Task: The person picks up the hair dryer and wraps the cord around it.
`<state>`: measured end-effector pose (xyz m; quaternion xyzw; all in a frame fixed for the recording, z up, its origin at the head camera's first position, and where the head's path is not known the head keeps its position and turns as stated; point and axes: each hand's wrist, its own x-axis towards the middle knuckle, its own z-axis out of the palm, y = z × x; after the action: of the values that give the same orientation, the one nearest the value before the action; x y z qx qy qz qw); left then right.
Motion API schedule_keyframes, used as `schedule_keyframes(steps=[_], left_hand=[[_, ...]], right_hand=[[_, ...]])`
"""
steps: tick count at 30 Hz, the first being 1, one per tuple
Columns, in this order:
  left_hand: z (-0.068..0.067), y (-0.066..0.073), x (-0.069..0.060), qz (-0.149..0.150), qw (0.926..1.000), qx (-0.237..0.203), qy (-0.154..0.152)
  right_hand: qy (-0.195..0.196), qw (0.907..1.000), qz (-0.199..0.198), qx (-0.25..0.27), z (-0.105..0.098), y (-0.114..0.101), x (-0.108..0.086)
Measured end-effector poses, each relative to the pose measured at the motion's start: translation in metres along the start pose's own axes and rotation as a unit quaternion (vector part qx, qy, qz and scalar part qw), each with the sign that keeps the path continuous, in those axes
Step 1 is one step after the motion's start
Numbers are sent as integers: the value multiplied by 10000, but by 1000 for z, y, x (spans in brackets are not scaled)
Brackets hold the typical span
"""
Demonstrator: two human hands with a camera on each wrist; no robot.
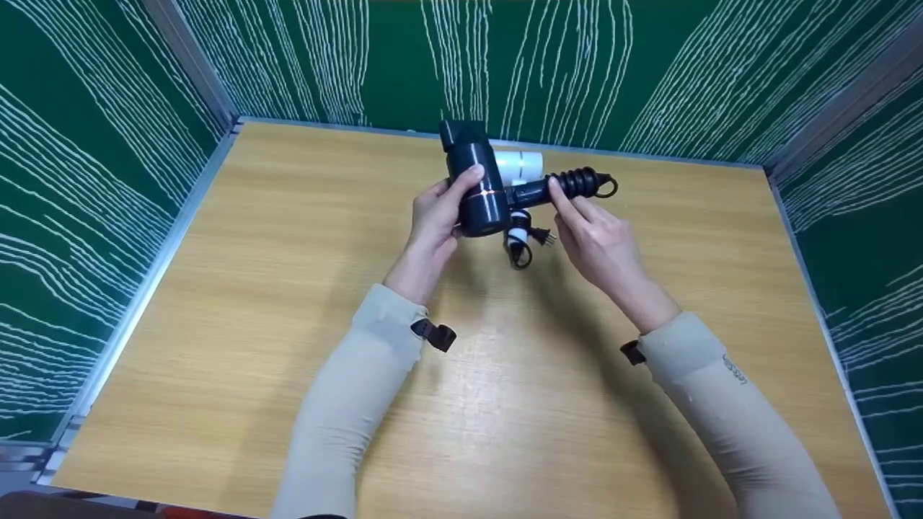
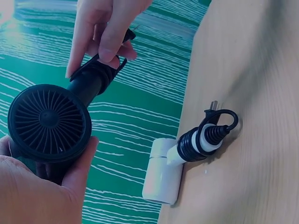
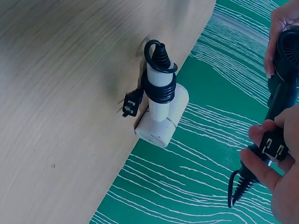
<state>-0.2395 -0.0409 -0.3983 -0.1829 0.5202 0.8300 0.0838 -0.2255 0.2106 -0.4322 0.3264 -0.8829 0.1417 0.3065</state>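
Observation:
A black hair dryer [image 1: 470, 155] is held up over the table, its nozzle toward the back wall. My left hand [image 1: 433, 220] grips its barrel, thumb on the upper side; the round rear grille faces the left wrist camera. Black cord [image 1: 575, 183] is wound round the dryer's handle. At that handle, my right hand [image 1: 598, 241] holds the cord's two-pin plug [image 3: 274, 145] among its fingers, with the index finger reaching along the wound cord. Beneath and behind them a white hair dryer [image 3: 176, 100] lies on the table, its own cord wrapped round its handle.
The wooden table [image 1: 274, 288] is bounded by green walls [image 1: 404, 65] with white streaks at the back and both sides. The white dryer's plug [image 3: 132, 102] sits beside its handle, near the table's back edge.

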Motion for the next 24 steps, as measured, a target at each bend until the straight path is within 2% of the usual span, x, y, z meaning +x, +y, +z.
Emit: schedule_keyframes(steps=[8,13,24], left_hand=[[1,-3,-1,29,10000,-28,8],[2,-5,-1,18,10000,-45,9],[8,-10,-2,-193,9994,-156,238]], right_hand=[[-155,9979,394,487,-7,-2,5],[-162,9960,643,602,-7,-3,7],[90,9989,457,85,14,-2,7]])
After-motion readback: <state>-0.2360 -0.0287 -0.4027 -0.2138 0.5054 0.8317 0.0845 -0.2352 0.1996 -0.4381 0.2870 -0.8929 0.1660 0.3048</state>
